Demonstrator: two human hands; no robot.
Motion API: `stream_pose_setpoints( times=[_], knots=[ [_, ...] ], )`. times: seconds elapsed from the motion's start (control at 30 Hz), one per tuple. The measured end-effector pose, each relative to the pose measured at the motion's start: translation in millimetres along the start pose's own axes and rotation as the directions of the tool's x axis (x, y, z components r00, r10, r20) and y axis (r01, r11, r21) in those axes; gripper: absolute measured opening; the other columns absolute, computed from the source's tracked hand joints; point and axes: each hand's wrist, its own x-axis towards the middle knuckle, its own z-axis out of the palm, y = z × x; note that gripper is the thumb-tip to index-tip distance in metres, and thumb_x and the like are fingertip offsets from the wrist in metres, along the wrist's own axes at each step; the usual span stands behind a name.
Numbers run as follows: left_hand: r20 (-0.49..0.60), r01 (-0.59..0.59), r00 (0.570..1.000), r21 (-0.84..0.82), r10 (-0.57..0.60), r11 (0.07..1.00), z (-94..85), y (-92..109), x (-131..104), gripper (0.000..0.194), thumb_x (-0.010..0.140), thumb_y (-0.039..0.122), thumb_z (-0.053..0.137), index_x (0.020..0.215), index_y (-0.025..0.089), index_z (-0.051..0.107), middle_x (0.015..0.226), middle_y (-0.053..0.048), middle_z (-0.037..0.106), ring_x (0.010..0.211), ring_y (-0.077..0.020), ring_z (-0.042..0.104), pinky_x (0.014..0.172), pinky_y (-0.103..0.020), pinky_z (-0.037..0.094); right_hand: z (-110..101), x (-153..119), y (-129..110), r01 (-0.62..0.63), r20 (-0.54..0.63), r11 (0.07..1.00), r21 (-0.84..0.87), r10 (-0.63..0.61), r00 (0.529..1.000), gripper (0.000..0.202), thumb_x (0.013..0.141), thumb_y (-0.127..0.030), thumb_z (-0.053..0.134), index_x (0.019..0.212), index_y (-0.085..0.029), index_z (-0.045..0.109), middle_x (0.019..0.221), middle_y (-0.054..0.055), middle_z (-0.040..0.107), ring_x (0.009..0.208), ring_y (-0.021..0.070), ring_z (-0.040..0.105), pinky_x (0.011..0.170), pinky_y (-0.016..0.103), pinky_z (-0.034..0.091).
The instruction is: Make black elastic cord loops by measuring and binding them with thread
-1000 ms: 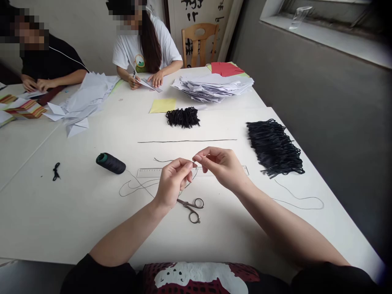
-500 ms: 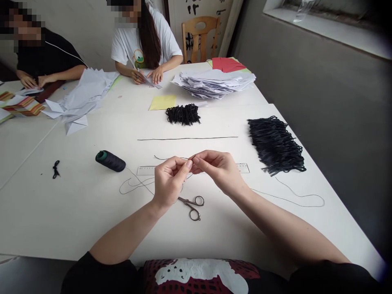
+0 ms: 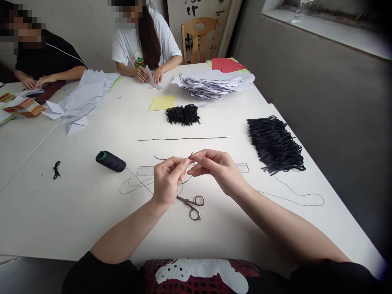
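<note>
The dark cord [image 3: 192,154] is between my two hands, one short end poking up where the fingertips meet. My left hand [image 3: 168,179] pinches it between thumb and forefinger; my right hand [image 3: 220,169] grips it the same way, thumb against forefinger, its other fingers loosely curled. My fingers cover the middle, so I cannot tell whether a knot is formed there; I judge this piece unfinished.

Just beneath my hands lies a clear ruler [image 3: 147,170], partly hidden by them. On the near side, close to my left hand, are the metal scissors [image 3: 191,204], their blade tips hidden. Left of my left hand, a thread spool [image 3: 110,161] rests on its side with a fine thread [image 3: 124,193] trailing back towards me; farther left is a small knotted black loop [image 3: 56,170]. Beyond both hands, a straight cord [image 3: 186,139] lies stretched out, unlooped. Farther past it sits a small bundle of black loops [image 3: 183,114], and to the right of my right hand a larger bundle [image 3: 274,145]. Those look like the pieces already done, many of them, while the straight cord and the one I hold seem left to work.
</note>
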Motion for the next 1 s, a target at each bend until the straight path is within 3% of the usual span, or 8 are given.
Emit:
stream_pose_setpoints(
  times=[0.17,0.57,0.73,1.0],
  knots=[
    [0.015,-0.003,1.000,-0.009,0.003,1.000,-0.8,-1.2,0.1,0.021,0.078,0.032,0.072,0.063,0.017,0.069,0.047,0.004,0.044,0.041,-0.0043,0.029,0.038,-0.020,0.020,1.6,0.1,-0.6,0.018,0.004,0.999,-0.030,-0.018,1.000,0.035,0.072,-0.046,0.081,0.084,-0.015,0.068,0.082,0.004,0.070,0.069,0.0142,0.070,0.069,0.028,0.058],
    [-0.007,0.025,1.000,-0.039,-0.025,0.999,1.6,-0.4,-0.9,0.026,0.073,0.036,0.075,0.060,0.016,0.066,0.045,0.005,0.043,0.039,-0.0038,0.027,0.037,-0.021,0.018,-1.7,1.2,3.0,0.019,0.005,0.999,-0.028,-0.019,1.000,0.029,0.077,-0.045,0.077,0.085,-0.017,0.073,0.084,0.004,0.071,0.066,0.0129,0.070,0.065,0.025,0.058],
    [-0.010,0.045,0.999,-0.060,-0.046,0.997,2.5,1.5,-0.7,0.028,0.071,0.035,0.077,0.057,0.016,0.063,0.044,0.005,0.041,0.040,-0.0040,0.028,0.037,-0.020,0.017,-1.6,1.4,1.2,-0.007,0.015,1.000,-0.010,0.007,1.000,0.029,0.075,-0.044,0.078,0.084,-0.017,0.074,0.075,0.002,0.070,0.065,0.0134,0.070,0.064,0.025,0.058],
    [-0.025,0.048,0.999,-0.039,-0.049,0.998,3.9,2.3,-1.3,0.030,0.071,0.035,0.076,0.054,0.016,0.060,0.044,0.005,0.037,0.040,-0.0044,0.027,0.037,-0.020,0.016,-2.1,1.7,-0.6,-0.042,0.008,0.999,0.010,0.042,0.999,0.031,0.077,-0.046,0.075,0.087,-0.016,0.075,0.096,0.008,0.073,0.063,0.0129,0.069,0.063,0.026,0.058]
  ],
)
